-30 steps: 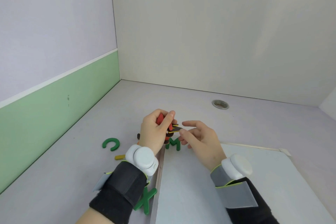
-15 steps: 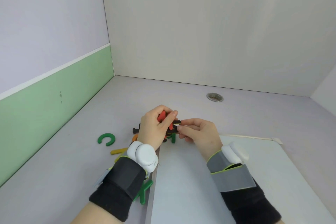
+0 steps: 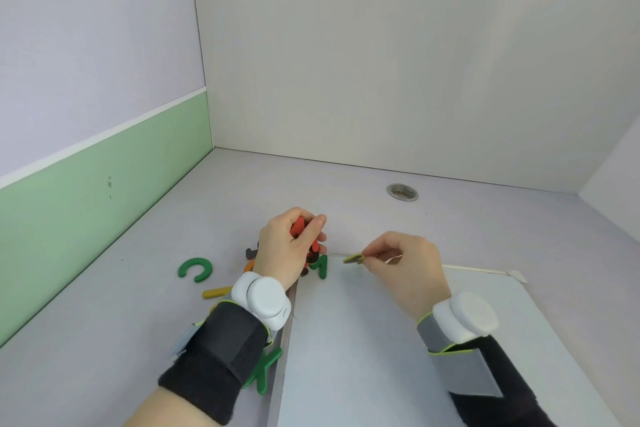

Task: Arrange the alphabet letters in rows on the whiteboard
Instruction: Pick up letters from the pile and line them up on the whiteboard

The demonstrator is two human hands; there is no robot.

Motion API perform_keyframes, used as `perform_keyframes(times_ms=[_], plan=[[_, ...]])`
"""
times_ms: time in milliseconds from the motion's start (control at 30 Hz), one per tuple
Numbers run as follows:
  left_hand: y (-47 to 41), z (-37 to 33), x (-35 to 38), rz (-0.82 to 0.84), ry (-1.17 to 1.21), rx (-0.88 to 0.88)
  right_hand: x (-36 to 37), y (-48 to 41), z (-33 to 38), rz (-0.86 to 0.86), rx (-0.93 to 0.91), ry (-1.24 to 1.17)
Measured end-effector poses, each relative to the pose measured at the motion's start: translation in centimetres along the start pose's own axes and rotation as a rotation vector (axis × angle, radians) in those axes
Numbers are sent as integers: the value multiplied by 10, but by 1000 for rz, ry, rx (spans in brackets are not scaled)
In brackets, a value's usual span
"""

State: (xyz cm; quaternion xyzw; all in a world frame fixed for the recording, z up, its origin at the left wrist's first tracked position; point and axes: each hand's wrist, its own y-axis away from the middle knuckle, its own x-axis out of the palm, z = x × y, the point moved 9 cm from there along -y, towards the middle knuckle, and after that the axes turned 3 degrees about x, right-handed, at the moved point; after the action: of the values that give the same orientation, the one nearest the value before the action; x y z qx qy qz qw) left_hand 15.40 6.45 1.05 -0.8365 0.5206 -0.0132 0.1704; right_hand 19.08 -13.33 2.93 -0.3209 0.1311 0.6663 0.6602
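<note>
The whiteboard [image 3: 363, 350] lies flat at the lower right. My left hand [image 3: 287, 250] hovers over its top left corner, shut on a stack of letters [image 3: 300, 231] with a red one on top. My right hand [image 3: 405, 267] pinches a flat yellow-green letter [image 3: 353, 258] just above the board's far edge. A green M [image 3: 322, 266] stands on the board near the left hand. Off the board on the left lie a green C [image 3: 194, 269], a yellow letter [image 3: 216, 292] and a green K [image 3: 265, 371], the K partly under my left wrist.
An orange letter [image 3: 250, 266] and a dark letter [image 3: 251, 252] peek out beside my left hand. A round metal grommet [image 3: 402, 192] sits in the desk near the back wall. Walls close the desk at the left, back and right.
My right hand has pulled the yellow-green letter off the stack in the left hand and moved it to the right. The left hand has stayed in place with the stack.
</note>
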Motion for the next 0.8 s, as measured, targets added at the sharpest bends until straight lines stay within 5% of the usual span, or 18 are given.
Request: perform_keyframes(times_ms=[267,800], plan=[[0,1,1,14,-40,0,26,6,2,177,-181,83],[0,1,0,4,-25,-6,25,12,3,357,-108,138]])
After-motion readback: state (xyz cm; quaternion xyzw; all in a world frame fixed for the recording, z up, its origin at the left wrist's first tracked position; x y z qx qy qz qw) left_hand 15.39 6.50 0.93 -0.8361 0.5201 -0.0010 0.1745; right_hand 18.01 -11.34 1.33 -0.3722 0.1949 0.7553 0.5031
